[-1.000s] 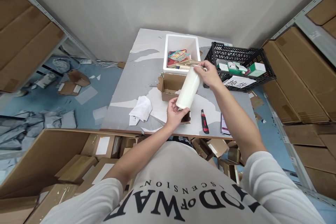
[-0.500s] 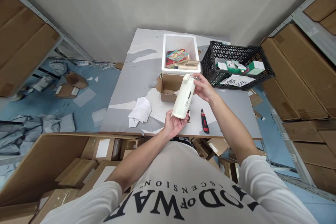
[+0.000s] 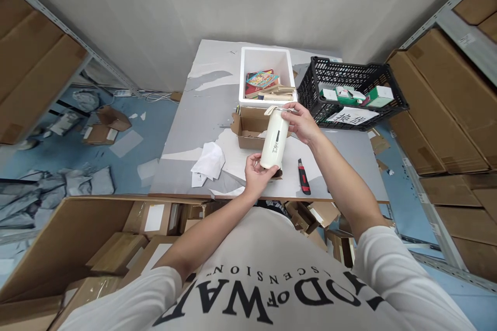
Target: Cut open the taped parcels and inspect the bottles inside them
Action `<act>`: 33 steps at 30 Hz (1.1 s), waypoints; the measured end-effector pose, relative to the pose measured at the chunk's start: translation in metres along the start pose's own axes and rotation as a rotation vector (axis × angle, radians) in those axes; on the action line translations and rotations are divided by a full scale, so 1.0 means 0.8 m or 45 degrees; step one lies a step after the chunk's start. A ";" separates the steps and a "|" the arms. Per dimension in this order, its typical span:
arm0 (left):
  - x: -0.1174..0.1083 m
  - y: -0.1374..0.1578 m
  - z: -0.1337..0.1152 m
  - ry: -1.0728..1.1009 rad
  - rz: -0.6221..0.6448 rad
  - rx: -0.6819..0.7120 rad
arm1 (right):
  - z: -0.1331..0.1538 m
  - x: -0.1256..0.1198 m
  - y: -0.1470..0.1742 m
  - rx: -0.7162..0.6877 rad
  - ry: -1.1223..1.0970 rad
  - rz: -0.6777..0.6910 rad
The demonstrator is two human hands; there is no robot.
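Observation:
A cream-white bottle (image 3: 275, 142) with dark lettering is held tilted above the table, between both hands. My left hand (image 3: 259, 173) is closed around its base, fingers and thumb on either side. Up at the lid end, my right hand (image 3: 301, 121) grips the bottle near the cap, and its fingers cover part of it. Behind the bottle stands an open cardboard box (image 3: 250, 126), partly hidden. A red and black utility knife (image 3: 304, 177) lies to the right, and crumpled white paper (image 3: 208, 161) lies to the left.
At the back of the table (image 3: 178, 134) is a white foam box (image 3: 244, 75) with books in it. To its right stands a black plastic crate (image 3: 322, 108) holding green-and-white boxes. Below the front edge, a large carton (image 3: 101, 204) holds several smaller cartons. Shelves with cartons flank both sides.
The bottle has turned slightly more upright, and its lettering has rotated a little. My left fingers have shifted from lying under the base to gripping it at the sides.

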State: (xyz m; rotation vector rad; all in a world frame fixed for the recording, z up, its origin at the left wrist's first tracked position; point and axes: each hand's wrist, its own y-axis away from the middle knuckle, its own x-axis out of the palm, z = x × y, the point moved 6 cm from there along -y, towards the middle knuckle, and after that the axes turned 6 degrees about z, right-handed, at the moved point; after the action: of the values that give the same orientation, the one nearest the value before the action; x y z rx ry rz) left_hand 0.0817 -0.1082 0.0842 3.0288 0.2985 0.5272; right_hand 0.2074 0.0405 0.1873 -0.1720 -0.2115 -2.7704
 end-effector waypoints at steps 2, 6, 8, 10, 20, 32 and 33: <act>-0.002 0.001 -0.001 0.012 -0.028 0.003 | -0.001 0.003 0.001 0.005 0.005 0.011; -0.006 0.001 -0.001 0.154 -0.015 -0.068 | -0.003 0.002 0.004 -0.030 0.026 0.144; -0.005 0.001 0.000 0.279 0.058 -0.167 | -0.005 -0.002 0.005 -0.039 0.133 0.211; 0.000 0.003 0.001 0.410 0.158 -0.286 | -0.005 -0.008 0.005 -0.073 0.297 0.244; 0.022 0.025 0.008 0.889 0.368 -0.830 | 0.007 0.000 0.001 -0.164 0.093 0.556; 0.016 0.019 0.003 0.754 0.367 -0.578 | -0.003 -0.014 -0.020 -0.222 -0.184 0.344; 0.013 0.016 0.002 0.672 0.330 -0.461 | 0.001 -0.015 -0.020 -0.231 -0.164 0.311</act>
State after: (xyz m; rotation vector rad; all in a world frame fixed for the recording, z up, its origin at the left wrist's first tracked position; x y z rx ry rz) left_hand 0.0940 -0.1191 0.0872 2.5421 -0.1637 1.2476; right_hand 0.2124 0.0596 0.1840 -0.3960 0.0287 -2.5338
